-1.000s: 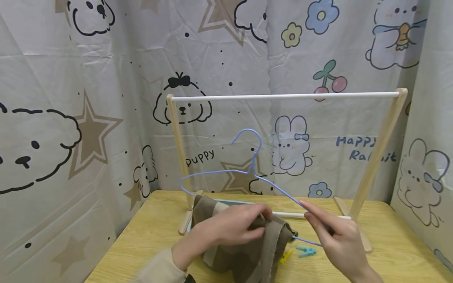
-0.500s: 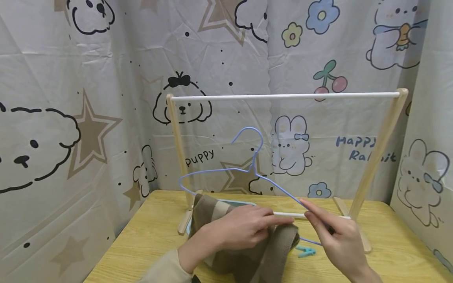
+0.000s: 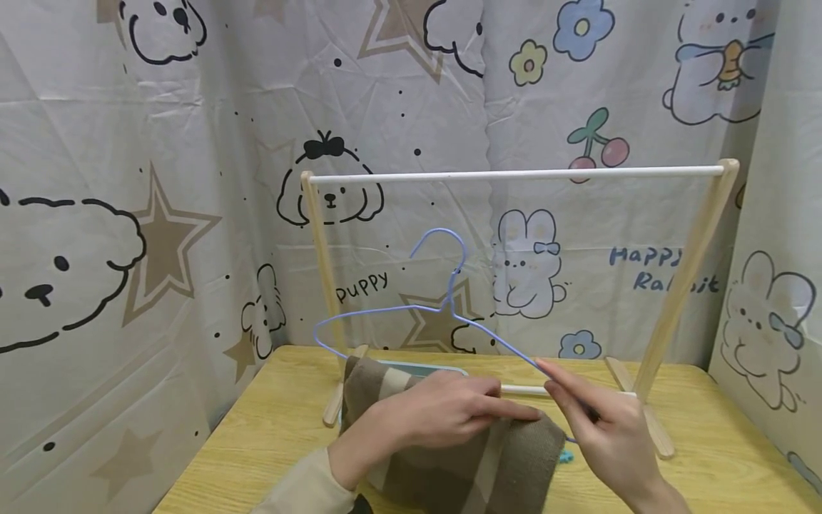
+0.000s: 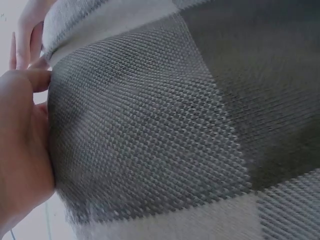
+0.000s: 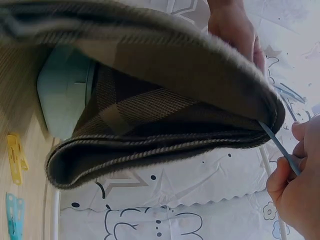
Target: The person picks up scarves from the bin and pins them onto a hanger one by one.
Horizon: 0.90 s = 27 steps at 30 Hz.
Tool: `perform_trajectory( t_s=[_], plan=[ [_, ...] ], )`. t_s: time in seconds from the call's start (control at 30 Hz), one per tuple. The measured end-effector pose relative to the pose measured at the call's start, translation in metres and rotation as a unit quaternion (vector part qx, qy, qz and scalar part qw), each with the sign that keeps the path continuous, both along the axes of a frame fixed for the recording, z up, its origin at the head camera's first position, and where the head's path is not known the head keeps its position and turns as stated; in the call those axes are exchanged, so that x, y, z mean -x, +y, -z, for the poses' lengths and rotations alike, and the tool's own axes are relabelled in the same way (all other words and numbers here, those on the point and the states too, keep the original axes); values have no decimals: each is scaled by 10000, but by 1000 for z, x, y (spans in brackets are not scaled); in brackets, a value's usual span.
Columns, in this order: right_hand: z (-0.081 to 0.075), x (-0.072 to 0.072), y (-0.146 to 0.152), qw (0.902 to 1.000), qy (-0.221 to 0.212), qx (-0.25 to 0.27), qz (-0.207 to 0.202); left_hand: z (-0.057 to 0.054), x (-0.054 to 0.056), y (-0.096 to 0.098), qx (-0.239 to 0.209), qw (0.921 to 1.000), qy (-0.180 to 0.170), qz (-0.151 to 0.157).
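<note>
A brown and cream checked cloth [image 3: 449, 471] hangs folded over the lower bar of a blue hanger [image 3: 372, 312]. My left hand [image 3: 437, 410] grips the cloth along its top fold, one digit stretched towards the right corner. In the left wrist view, the left thumb lies at the edge of the cloth [image 4: 145, 120]; its other fingers are partly hidden. My right hand [image 3: 610, 432] pinches the hanger's right arm. From the right wrist view, the hanger's bar [image 5: 279, 147] enters the fold beside the right hand [image 5: 302, 185].
Behind the hanger stands a rack with a white rod [image 3: 514, 174] and wooden posts [image 3: 690, 285]. A pale blue-green container [image 5: 65, 92] is partly hidden by the cloth. On the table [image 3: 257, 428] lie a yellow clothespin [image 5: 16, 159] and a teal clothespin [image 5: 15, 215].
The left hand has pulled the cloth's right part further right along the bar, spreading it flatter. It now covers the yellow clothespin in the head view. The hanger has shifted slightly left.
</note>
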State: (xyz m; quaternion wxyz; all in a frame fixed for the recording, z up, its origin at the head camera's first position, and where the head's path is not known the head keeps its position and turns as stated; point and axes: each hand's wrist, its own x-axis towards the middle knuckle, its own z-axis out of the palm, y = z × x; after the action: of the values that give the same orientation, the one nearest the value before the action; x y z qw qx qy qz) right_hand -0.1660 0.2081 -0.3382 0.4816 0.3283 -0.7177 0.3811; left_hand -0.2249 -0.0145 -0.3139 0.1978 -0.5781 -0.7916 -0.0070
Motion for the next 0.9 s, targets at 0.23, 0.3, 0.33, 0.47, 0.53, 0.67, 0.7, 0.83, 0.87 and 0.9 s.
perform_trajectory(
  t_s=[0.23,0.3,0.33,0.47,0.53,0.67,0.7,0.83,0.87,0.9],
  plan=[
    [-7,-3,-6,10000,14,31,14,0,-6,7,-169,9979,-569,-267],
    [-8,-4,-7,10000,18,69,4,0,-6,9,-396,9955,-810,-283],
    [-8,-4,-8,10000,5,78,9,0,-6,10,-460,9953,-810,-254],
    [-8,-4,-9,10000,38,69,20,0,-5,14,-539,9960,-715,-38],
    [-8,-3,-8,10000,86,35,-4,0,-4,14,-481,9976,-504,54],
    [-8,-3,-7,9998,170,-26,-45,1,-4,13,-368,9992,148,104],
    [-9,-3,-7,9998,180,-35,-48,1,-5,13,-339,9988,333,68],
    [-11,-4,-8,9998,188,3,-32,1,-11,16,-319,9976,589,-172],
    [-11,-5,-8,9998,190,24,-42,0,-12,18,-297,9979,529,-219],
    [-11,-5,-9,9998,199,42,-43,0,-14,20,-269,9984,424,-256]
  ],
)
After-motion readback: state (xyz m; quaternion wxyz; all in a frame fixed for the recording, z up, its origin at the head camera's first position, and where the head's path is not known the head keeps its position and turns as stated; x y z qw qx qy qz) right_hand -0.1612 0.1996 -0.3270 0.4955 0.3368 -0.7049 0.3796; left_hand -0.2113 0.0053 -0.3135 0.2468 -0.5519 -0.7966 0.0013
